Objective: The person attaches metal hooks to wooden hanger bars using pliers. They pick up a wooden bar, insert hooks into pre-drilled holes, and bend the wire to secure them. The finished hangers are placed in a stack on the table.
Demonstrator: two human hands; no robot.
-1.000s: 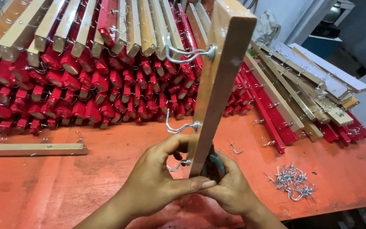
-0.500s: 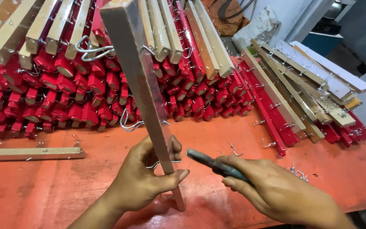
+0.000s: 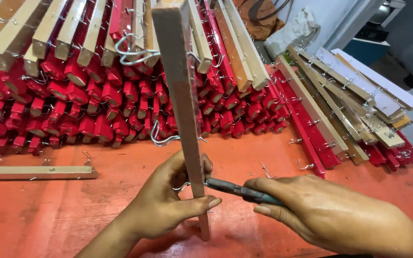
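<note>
My left hand (image 3: 166, 203) grips a long wooden strip (image 3: 180, 95) that stands nearly upright on the red table (image 3: 72, 210), its lower end on the surface. Metal wire hooks (image 3: 135, 50) stick out of the strip's left side, one high up, one lower (image 3: 161, 136). My right hand (image 3: 331, 215) holds dark-handled pliers (image 3: 235, 189) with their nose against the strip's right edge, just above my left thumb.
A big stack of red-ended wooden strips with hooks (image 3: 96, 105) fills the back of the table. More strips lie fanned at the right (image 3: 345, 105). One single strip (image 3: 34, 172) lies flat at the left. Loose hooks (image 3: 265, 169) are scattered nearby.
The strip swung from leaning right to nearly upright. My right hand came off its base, drew away to the right, then brought the pliers' nose against its right edge.
</note>
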